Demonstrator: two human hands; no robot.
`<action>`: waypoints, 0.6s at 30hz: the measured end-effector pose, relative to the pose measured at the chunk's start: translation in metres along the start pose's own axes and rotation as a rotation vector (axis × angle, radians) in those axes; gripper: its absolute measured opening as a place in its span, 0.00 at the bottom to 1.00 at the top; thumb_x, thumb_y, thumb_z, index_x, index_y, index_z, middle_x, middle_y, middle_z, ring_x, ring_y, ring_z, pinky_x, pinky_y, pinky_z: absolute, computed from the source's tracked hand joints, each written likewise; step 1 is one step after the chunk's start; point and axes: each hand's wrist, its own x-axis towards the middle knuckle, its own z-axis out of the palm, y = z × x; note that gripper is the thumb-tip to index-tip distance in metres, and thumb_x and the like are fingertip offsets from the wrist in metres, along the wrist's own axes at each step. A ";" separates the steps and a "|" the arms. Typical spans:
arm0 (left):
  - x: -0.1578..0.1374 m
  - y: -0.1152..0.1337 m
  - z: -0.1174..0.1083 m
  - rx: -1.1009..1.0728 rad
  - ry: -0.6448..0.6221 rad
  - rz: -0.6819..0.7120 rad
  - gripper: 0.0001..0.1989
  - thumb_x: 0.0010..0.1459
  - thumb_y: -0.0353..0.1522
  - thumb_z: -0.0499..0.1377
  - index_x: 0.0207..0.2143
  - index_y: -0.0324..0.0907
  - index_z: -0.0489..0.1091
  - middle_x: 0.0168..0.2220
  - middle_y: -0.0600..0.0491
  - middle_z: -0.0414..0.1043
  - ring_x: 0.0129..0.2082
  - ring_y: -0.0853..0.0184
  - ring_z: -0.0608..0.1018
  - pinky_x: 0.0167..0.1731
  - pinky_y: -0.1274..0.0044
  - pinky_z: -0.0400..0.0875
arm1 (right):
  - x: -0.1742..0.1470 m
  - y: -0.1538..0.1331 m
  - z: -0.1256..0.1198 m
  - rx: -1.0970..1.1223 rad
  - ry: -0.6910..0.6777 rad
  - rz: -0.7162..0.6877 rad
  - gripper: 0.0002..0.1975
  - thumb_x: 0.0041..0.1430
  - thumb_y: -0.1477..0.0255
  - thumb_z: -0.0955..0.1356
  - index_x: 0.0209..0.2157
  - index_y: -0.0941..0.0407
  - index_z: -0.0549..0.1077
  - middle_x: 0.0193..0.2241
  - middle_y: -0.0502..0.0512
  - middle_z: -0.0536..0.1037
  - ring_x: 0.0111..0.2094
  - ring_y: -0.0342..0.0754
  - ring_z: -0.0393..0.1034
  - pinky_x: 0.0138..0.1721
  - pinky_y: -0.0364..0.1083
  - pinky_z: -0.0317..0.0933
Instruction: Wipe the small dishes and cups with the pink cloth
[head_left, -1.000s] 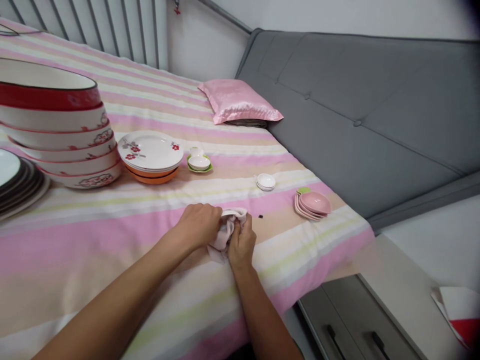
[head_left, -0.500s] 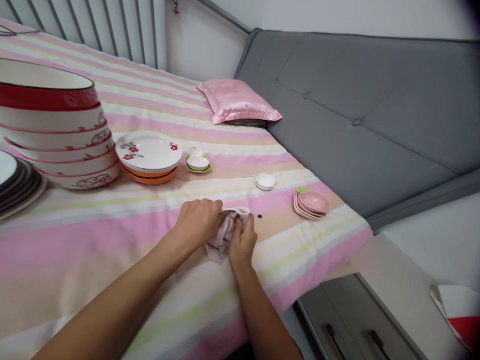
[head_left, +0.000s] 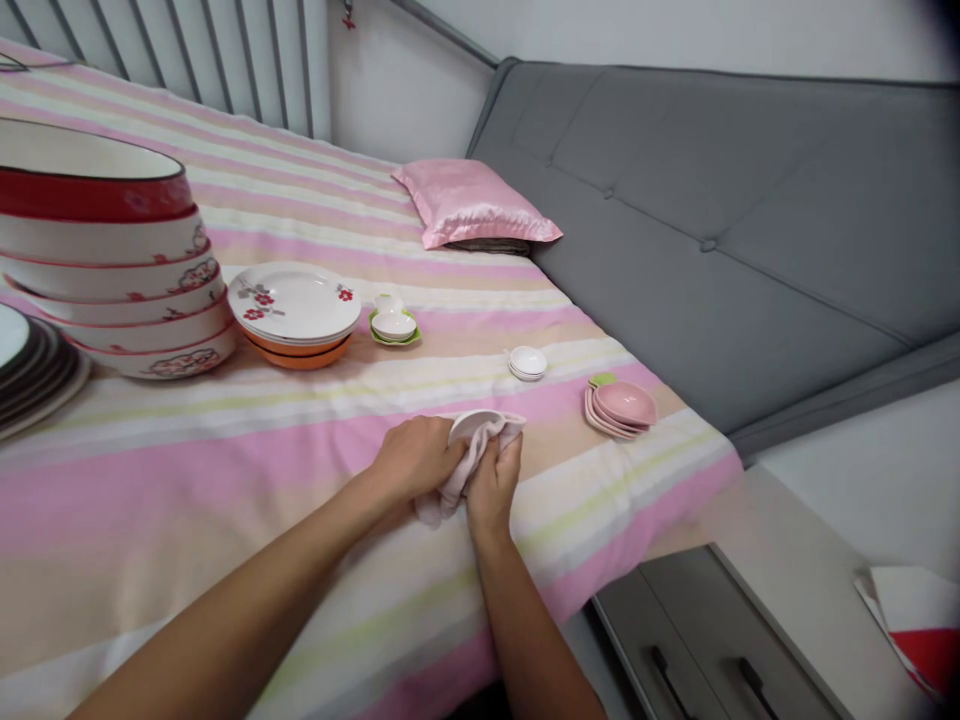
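Near the bed's front edge, my left hand is closed around the left side of a small white dish. A pale pink cloth is bunched over the dish, and its lower end hangs between my wrists. My right hand is closed on the cloth at the dish's right side, thumb upward. The cloth and fingers hide most of the dish. Just beyond my hands sits a short stack of small white dishes. To the right lie stacked pink fruit-shaped dishes with a green leaf part.
On the striped bedspread stand large red-and-white bowls, dark-edged plates, flowered white plates over orange bowls, and green-and-white dishes. Behind are a pink pillow and grey headboard. A cabinet stands right.
My hands have turned and shifted slightly right, and the white dish's rim now shows above the cloth. A small dark piece on the bedspread is now out of sight behind the cloth and hand.
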 end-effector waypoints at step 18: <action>-0.016 -0.015 -0.018 0.429 0.053 0.086 0.13 0.57 0.24 0.47 0.37 0.35 0.70 0.33 0.39 0.75 0.35 0.55 0.77 0.28 0.71 0.63 | -0.013 -0.007 0.002 -0.572 -0.228 -0.344 0.12 0.60 0.72 0.54 0.39 0.56 0.65 0.27 0.54 0.73 0.28 0.50 0.67 0.29 0.45 0.56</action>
